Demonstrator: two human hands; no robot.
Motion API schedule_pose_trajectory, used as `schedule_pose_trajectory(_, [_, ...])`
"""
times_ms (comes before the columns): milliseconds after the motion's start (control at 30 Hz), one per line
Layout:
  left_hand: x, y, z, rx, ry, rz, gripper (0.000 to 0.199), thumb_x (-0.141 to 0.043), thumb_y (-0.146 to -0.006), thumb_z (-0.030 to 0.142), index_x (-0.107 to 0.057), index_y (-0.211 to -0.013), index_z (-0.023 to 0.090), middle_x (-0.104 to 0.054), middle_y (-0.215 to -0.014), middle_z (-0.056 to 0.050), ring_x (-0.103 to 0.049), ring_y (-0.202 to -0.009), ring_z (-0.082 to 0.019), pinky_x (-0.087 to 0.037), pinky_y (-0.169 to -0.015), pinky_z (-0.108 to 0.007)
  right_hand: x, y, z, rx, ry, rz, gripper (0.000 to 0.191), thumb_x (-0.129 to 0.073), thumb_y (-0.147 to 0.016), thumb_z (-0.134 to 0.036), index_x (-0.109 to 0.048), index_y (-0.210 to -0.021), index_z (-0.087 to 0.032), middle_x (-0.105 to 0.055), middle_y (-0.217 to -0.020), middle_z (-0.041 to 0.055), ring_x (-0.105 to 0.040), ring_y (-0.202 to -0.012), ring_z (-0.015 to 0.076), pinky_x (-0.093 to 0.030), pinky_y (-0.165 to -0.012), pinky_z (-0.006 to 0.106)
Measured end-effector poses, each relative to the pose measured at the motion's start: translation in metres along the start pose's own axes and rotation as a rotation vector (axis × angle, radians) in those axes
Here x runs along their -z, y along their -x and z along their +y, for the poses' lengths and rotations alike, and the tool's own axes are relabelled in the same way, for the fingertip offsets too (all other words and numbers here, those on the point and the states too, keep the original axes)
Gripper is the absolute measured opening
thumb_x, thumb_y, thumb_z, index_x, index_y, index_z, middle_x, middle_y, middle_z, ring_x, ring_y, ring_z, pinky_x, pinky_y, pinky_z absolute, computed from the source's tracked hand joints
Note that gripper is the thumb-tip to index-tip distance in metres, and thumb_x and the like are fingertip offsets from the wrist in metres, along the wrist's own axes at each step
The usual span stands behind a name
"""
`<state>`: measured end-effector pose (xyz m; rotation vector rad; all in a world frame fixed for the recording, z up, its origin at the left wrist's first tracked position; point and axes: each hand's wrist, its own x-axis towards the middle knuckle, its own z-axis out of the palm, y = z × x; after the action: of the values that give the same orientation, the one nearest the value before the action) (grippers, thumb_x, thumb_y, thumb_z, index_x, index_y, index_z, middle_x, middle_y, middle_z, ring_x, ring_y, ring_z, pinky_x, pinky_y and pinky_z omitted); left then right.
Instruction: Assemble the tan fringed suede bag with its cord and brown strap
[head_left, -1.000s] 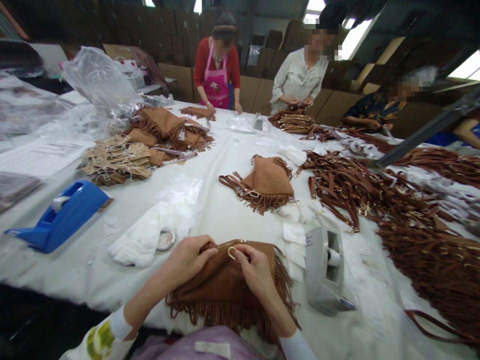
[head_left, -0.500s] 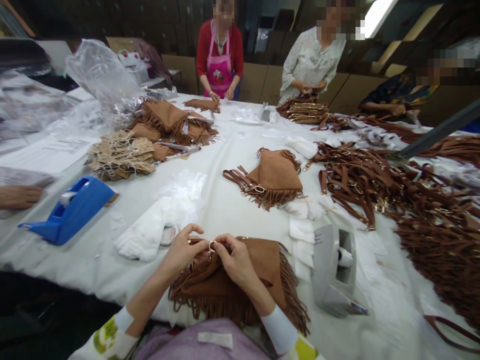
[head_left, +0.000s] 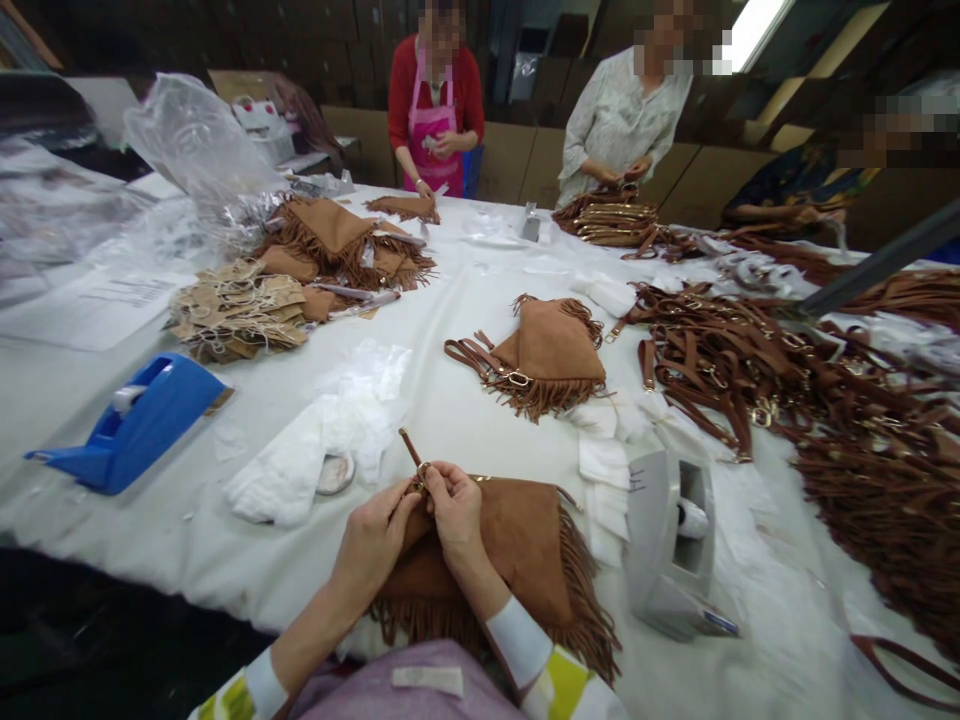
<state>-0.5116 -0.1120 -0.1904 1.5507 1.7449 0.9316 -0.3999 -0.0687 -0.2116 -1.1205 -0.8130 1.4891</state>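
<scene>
A brown fringed bag (head_left: 525, 540) lies at the table's near edge under my forearms. Above its top left part, my left hand (head_left: 379, 525) pinches a thin brown strap (head_left: 410, 447) near a small gold metal clasp. My right hand (head_left: 452, 505) has its fingers closed on the clasp (head_left: 422, 474), touching my left fingertips. The strap's short end points up and to the left. Farther back lies another fringed bag (head_left: 559, 340) with its wrist strap to its left.
A grey tape dispenser (head_left: 671, 545) stands right; a blue one (head_left: 135, 425) lies left. White packing sheets (head_left: 281, 465) lie near my left hand. Brown straps (head_left: 720, 350) pile up at right, paper tags (head_left: 240, 310) at left. Across the table stand people (head_left: 435, 110).
The strap end now sticks up between my hands, and my left hand has closed in lower. The hand at the left edge has left the view. The person in pink has raised one hand.
</scene>
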Motion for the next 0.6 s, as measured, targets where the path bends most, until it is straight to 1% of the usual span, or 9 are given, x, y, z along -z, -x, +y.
schedule_pose_trajectory(133, [0.010,0.004,-0.001,0.011,-0.088,-0.035,0.034,-0.042,-0.088,0.042,-0.067,-0.099,0.023,-0.071,-0.098,-0.005,-0.065,-0.088,-0.022,-0.047,-0.078,-0.029,0.002,-0.003,0.005,-0.005,0.021,-0.032,0.035,-0.068,-0.071,-0.046,-0.062,-0.083,-0.014,-0.068,-0.070,0.0047,-0.040,-0.041,0.0059,-0.031,-0.039,0.019])
schedule_pose_trajectory(200, [0.016,0.004,-0.001,0.021,-0.125,-0.058,0.031,-0.044,-0.087,0.042,-0.068,-0.091,0.023,-0.072,-0.087,-0.004,-0.065,-0.077,-0.021,-0.045,-0.070,-0.028,0.003,-0.003,0.006,-0.014,0.020,-0.041,0.035,-0.068,-0.071,-0.047,-0.062,-0.083,-0.015,-0.068,-0.071,0.0049,-0.039,-0.041,0.0058,-0.030,-0.039,0.019])
schedule_pose_trajectory(300, [0.023,0.004,0.000,0.021,-0.170,-0.093,0.030,-0.042,-0.087,0.042,-0.063,-0.076,0.023,-0.067,-0.068,-0.001,-0.060,-0.062,-0.018,-0.040,-0.061,-0.026,0.003,-0.004,0.006,-0.029,-0.002,-0.048,0.035,-0.069,-0.071,-0.046,-0.062,-0.083,-0.015,-0.069,-0.072,0.0049,-0.038,-0.040,0.0055,-0.029,-0.038,0.018])
schedule_pose_trajectory(367, [0.026,0.004,0.000,0.028,-0.192,-0.114,0.031,-0.041,-0.087,0.041,-0.058,-0.070,0.022,-0.063,-0.061,0.000,-0.057,-0.058,-0.017,-0.036,-0.059,-0.026,0.003,-0.004,0.006,-0.034,-0.013,-0.053,0.035,-0.069,-0.070,-0.046,-0.062,-0.084,-0.014,-0.069,-0.072,0.0051,-0.038,-0.040,0.0051,-0.028,-0.038,0.018])
schedule_pose_trajectory(467, [0.027,0.003,0.002,0.032,-0.214,-0.133,0.028,-0.040,-0.088,0.040,-0.054,-0.071,0.022,-0.062,-0.064,0.000,-0.057,-0.062,-0.018,-0.035,-0.059,-0.027,0.004,-0.004,0.006,-0.039,-0.024,-0.058,0.035,-0.069,-0.071,-0.045,-0.062,-0.085,-0.014,-0.069,-0.072,0.0051,-0.039,-0.040,0.0051,-0.028,-0.039,0.018])
schedule_pose_trajectory(600, [0.020,-0.002,0.005,0.036,-0.117,-0.127,0.024,-0.045,-0.085,0.041,-0.058,-0.090,0.022,-0.067,-0.081,-0.002,-0.061,-0.075,-0.019,-0.040,-0.068,-0.028,0.005,-0.004,0.006,-0.042,-0.029,-0.069,0.033,-0.070,-0.070,-0.044,-0.062,-0.083,-0.015,-0.069,-0.072,0.0043,-0.039,-0.040,0.0049,-0.030,-0.040,0.018])
